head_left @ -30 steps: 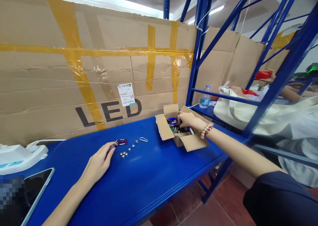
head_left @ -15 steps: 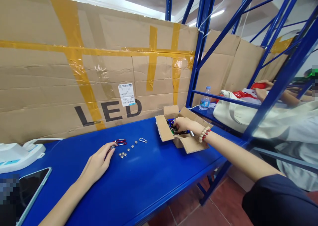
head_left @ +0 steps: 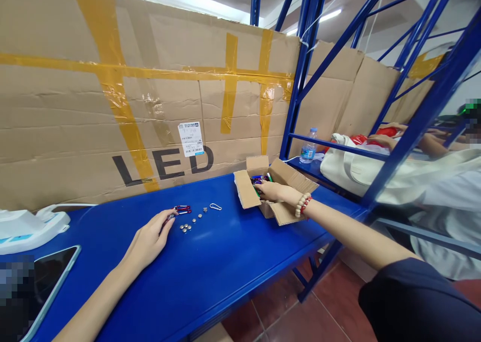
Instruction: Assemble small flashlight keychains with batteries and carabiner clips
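My right hand [head_left: 271,190] reaches into a small open cardboard box [head_left: 246,194] of coloured carabiners [head_left: 257,178]. Its fingers are curled among them and what they grip is hidden. My left hand [head_left: 149,238] rests on the blue table [head_left: 210,267], fingers loosely bent, fingertips touching something small and dark beside a red carabiner [head_left: 183,209]. Several small round silver pieces [head_left: 187,226] lie just right of those fingertips. A silver carabiner [head_left: 215,206] lies further right, between the pieces and the box.
A big taped cardboard sheet marked LED [head_left: 161,164] stands behind the table. A tablet [head_left: 52,274] and a white device [head_left: 26,228] lie at the left. Blue shelving [head_left: 300,81] rises at the right, with a water bottle [head_left: 308,150], a white bag [head_left: 361,172] and another person's hands [head_left: 379,139].
My right hand has sunk deeper into the box and slid toward its left side. The left hand has stayed where it was. The other person's hands have lowered a red object.
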A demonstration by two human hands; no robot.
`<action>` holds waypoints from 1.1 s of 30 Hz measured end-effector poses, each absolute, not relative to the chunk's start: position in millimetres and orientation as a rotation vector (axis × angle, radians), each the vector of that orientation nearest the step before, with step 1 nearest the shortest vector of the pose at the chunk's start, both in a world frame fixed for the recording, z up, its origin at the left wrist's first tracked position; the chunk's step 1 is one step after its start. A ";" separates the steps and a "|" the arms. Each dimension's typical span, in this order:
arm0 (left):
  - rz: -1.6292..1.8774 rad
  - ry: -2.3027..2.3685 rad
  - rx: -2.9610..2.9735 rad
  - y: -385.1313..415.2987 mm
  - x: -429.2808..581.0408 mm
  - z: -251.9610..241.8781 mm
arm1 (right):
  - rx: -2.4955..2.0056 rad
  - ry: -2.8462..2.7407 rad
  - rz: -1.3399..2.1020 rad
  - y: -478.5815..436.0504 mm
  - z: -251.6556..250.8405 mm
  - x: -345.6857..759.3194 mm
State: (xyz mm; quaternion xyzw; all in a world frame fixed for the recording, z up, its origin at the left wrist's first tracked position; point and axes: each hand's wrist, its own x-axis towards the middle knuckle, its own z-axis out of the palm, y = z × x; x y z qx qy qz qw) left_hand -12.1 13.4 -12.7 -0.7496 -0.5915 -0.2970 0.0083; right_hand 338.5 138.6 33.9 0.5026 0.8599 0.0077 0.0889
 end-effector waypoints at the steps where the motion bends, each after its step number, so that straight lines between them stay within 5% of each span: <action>1: -0.935 -1.847 -2.339 13.4 -12.2 -12.7 | 1.487 2.563 0.019 138.2 32.9 337.6; 19: -0.952 -1.828 -2.326 10.3 -8.3 -9.4 | 1.825 2.586 0.250 152.7 60.9 378.5; 33: -0.936 -1.846 -2.306 11.1 -9.2 -10.7 | 1.559 2.581 0.071 140.5 46.6 346.3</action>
